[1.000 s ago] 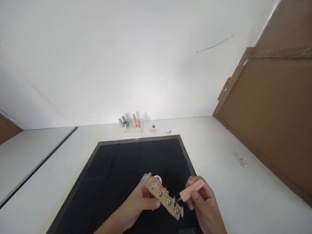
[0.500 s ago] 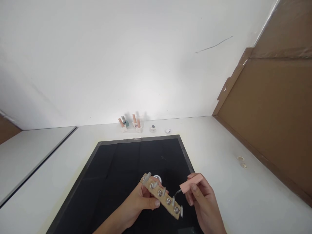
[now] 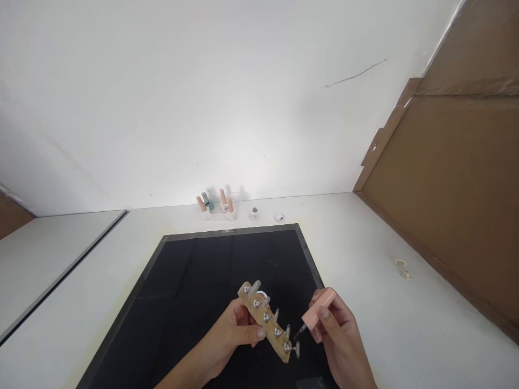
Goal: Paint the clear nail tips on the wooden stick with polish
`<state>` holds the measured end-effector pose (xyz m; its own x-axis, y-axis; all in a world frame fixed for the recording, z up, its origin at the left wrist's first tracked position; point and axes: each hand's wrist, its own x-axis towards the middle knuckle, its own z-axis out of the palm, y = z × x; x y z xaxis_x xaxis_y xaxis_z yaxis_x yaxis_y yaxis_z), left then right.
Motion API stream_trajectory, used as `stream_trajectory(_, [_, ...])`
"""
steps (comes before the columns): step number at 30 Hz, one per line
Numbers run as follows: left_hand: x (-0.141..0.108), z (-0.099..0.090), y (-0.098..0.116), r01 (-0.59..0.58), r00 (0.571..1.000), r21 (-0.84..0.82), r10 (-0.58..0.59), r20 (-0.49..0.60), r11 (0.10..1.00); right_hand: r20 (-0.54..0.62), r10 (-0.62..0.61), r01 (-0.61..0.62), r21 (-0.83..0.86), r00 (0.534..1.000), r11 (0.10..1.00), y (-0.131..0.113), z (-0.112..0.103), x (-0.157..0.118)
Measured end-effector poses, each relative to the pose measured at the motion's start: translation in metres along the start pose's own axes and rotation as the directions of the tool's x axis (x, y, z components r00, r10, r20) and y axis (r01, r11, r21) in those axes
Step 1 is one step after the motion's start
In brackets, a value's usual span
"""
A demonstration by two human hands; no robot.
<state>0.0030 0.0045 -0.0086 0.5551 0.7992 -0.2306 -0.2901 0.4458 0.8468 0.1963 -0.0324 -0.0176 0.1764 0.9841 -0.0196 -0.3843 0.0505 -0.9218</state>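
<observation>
Over the black mat [image 3: 211,275], the left fingers [image 3: 253,334] hold a wood stick [image 3: 270,326] with five see-through tips [image 3: 255,287] — the right fingers [image 3: 330,320] pinch a pink cap [image 3: 319,308], its brush [image 3: 299,331] near the low end — but how many have a coat, I can't tell.

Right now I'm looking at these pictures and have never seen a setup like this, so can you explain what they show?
There is no machine here: a person works bare-handed, seen by one camera worn on the head, looking forward and down. The left hand holds a wooden strip with metal studs bearing small pale pieces. The right hand holds a pink cap with a dark brush near the strip. On the white table lies a black mat, with small bottles beyond it.
</observation>
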Motion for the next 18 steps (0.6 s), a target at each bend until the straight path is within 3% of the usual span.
stream_trajectory(10, [-0.0001,0.0031,0.0022,-0.004,1.0,0.018,0.004,-0.002,1.0,0.033,-0.013,0.016,-0.067,0.999,0.998,0.0034,-0.0022,0.0001])
stream_trajectory(18, [0.0002,-0.0003,-0.0015,-0.013,1.0,0.028,0.012,0.013,1.0,-0.037,-0.039,0.035,-0.112,0.999,0.993,0.0003,0.0009,0.0018])
